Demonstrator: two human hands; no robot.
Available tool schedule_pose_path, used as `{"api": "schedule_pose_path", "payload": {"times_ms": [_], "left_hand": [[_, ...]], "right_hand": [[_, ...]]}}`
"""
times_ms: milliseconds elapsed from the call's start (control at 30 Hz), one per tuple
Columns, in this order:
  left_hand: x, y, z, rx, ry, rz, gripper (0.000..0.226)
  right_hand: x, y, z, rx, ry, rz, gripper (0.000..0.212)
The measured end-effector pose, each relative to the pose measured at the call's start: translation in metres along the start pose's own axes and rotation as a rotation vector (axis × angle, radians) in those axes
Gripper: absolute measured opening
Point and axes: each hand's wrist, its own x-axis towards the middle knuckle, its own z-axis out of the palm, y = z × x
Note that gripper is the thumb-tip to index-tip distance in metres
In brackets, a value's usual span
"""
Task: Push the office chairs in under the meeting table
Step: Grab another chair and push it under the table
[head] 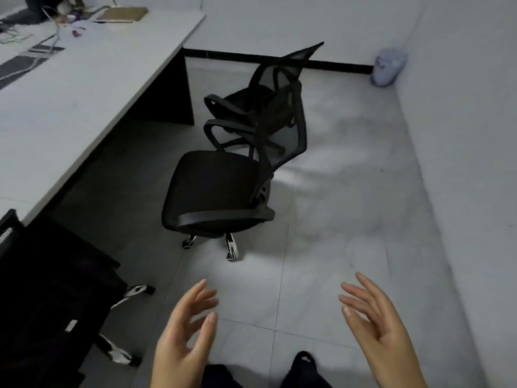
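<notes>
A black mesh office chair (218, 189) stands on the tiled floor to the right of the grey meeting table (84, 88), its seat facing me and clear of the table. A second black chair (251, 105) stands right behind it, near the table's far end. A third black chair (47, 289) fills the lower left, its top tucked close to the table edge. My left hand (184, 334) and my right hand (380, 326) hover low in front of me, fingers spread and relaxed, touching nothing, well short of the nearest chair.
Cables, a brown pad (123, 14) and dark items lie on the table's far part. A pale bag (387, 68) sits in the far right corner by the wall. Open tiled floor (349, 219) runs along the right wall. My dark shoes (303, 368) show at the bottom.
</notes>
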Motion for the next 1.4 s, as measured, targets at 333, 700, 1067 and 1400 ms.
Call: {"api": "schedule_pose_path", "payload": {"times_ms": [333, 700, 1067, 1400], "left_hand": [[0.024, 0.03, 0.131, 0.031, -0.099, -0.073, 0.061], [0.187, 0.047, 0.237, -0.005, -0.015, -0.061, 0.055], [0.341, 0.075, 0.279, -0.015, 0.224, -0.128, 0.057], [0.416, 0.067, 0.359, -0.034, 0.871, -0.374, 0.054]], "right_hand": [[0.065, 0.023, -0.108, -0.003, 0.014, 0.026, 0.05], [0.267, 0.014, -0.137, -0.016, -0.05, -0.032, 0.045], [0.495, -0.049, -0.11, -0.076, -0.309, -0.089, 0.045], [0.694, -0.078, -0.032, -0.263, -0.98, -0.162, 0.042]]}}
